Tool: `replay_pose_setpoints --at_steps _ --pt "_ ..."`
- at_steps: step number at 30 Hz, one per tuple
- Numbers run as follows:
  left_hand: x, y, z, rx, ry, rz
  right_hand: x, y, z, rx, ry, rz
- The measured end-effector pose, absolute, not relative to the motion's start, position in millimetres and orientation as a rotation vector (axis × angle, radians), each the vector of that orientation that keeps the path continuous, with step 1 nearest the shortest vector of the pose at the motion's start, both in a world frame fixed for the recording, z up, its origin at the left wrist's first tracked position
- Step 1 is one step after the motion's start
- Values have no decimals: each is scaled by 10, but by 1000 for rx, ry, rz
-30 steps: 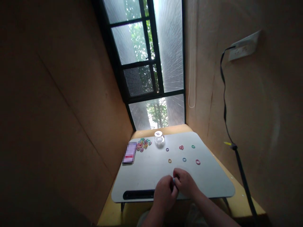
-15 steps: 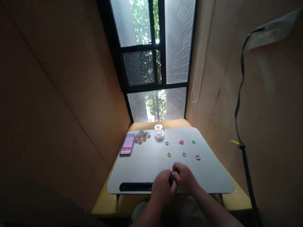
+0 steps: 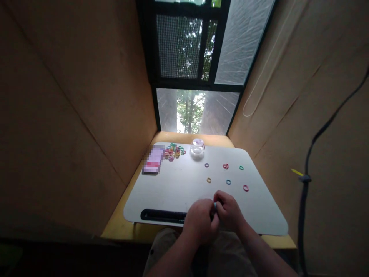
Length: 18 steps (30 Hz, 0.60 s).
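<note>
My left hand (image 3: 201,219) and my right hand (image 3: 229,211) meet over the front of the white table (image 3: 170,188), fingers curled together. Between their fingertips shows a bit of a small light-blue band (image 3: 215,205); the rest of it is hidden. Just beyond the hands lie small hair ties in two rows: a yellow one (image 3: 209,180), a blue one (image 3: 228,182) and a pink one (image 3: 245,188) nearer, with a dark one (image 3: 206,165), a red cluster (image 3: 225,166) and a green one (image 3: 241,167) behind.
A heap of mixed coloured hair ties (image 3: 174,152) lies at the back left, beside a phone (image 3: 154,159) with a blurred screen. Near the back edge stands a clear jar (image 3: 197,149). A black slot (image 3: 163,216) runs along the front. Walls close in both sides.
The view has tilted downward, so the table sits higher and more of my legs shows. Both hands stay together on the light-blue band, with little change of grip.
</note>
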<state>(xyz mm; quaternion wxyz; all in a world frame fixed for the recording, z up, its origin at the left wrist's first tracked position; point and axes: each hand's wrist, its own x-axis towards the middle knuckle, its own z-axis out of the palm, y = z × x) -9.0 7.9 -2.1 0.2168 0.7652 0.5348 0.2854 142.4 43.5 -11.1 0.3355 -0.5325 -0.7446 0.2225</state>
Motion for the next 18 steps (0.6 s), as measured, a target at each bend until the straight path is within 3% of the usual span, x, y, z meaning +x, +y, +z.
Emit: replay_pose_setpoints --at_steps 18 --pt "-18 -36 60 2154 1601 814 1424 383 -66 -1374 -1943 516"
